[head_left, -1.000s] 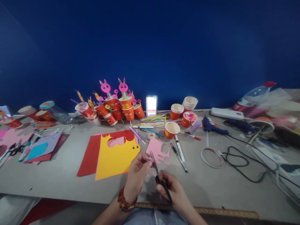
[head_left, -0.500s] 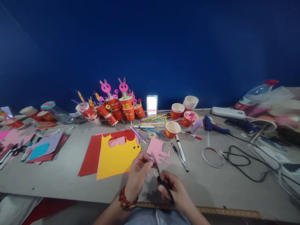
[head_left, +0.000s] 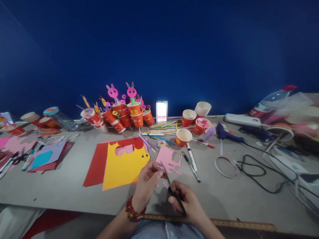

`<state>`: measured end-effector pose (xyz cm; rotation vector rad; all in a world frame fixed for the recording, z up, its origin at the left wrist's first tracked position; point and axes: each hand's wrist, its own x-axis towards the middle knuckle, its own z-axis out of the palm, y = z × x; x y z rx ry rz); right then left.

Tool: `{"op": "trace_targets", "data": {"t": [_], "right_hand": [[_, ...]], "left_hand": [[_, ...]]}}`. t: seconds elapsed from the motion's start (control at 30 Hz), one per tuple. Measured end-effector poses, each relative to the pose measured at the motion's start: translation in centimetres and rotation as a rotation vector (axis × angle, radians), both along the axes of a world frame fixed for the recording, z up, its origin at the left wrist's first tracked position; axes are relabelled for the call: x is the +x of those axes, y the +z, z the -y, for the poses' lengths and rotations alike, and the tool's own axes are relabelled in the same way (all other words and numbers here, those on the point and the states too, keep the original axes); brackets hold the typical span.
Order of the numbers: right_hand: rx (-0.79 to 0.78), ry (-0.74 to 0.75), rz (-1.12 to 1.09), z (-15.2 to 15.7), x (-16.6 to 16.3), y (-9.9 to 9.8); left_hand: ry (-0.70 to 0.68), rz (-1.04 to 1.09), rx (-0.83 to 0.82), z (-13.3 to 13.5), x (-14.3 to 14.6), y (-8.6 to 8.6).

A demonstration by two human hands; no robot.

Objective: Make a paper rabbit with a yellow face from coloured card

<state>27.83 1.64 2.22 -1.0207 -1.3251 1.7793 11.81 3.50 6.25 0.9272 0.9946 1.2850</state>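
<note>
My right hand (head_left: 185,199) is closed round the black handles of a pair of scissors (head_left: 177,200), whose blades point up and left. At the blade tips, my left hand (head_left: 149,179) pinches a tiny piece, partly hidden by the fingers; a bit of blue shows there, but its kind is unclear. A beaded bracelet circles the left wrist. Just beyond both hands lies a cut-out sheet of pink paper (head_left: 165,156), with small pink scraps below it. Yellow paper (head_left: 124,172) with two googly eyes on its edge lies left of my left hand, over red paper (head_left: 96,162).
Decorated red paper cups (head_left: 136,111) stand at the back left. A cup (head_left: 183,137), a pen (head_left: 191,167) and a marker (head_left: 192,157) are beyond my right hand. Farther right lie a glue gun (head_left: 228,134), a tape ring (head_left: 226,167) and black cable (head_left: 259,172).
Almost nothing differs. The scissors and my right hand have shifted very slightly, and the left hand keeps its pinch.
</note>
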Motion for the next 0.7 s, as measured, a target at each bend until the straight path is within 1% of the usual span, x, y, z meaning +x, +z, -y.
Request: {"op": "trace_targets", "data": {"t": [0.2, 0.4, 0.7], "right_hand": [[-0.008, 0.012, 0.004, -0.02, 0.11, 0.03], [-0.012, 0.02, 0.028, -0.04, 0.23, 0.22], [-0.003, 0.009, 0.024, -0.15, 0.34, -0.13]], "left_hand": [[-0.025, 0.008, 0.031, -0.11, -0.11, 0.23], [-0.034, 0.0, 0.019, -0.31, -0.27, 0.52], [-0.044, 0.0, 0.011, -0.28, -0.39, 0.64]]}}
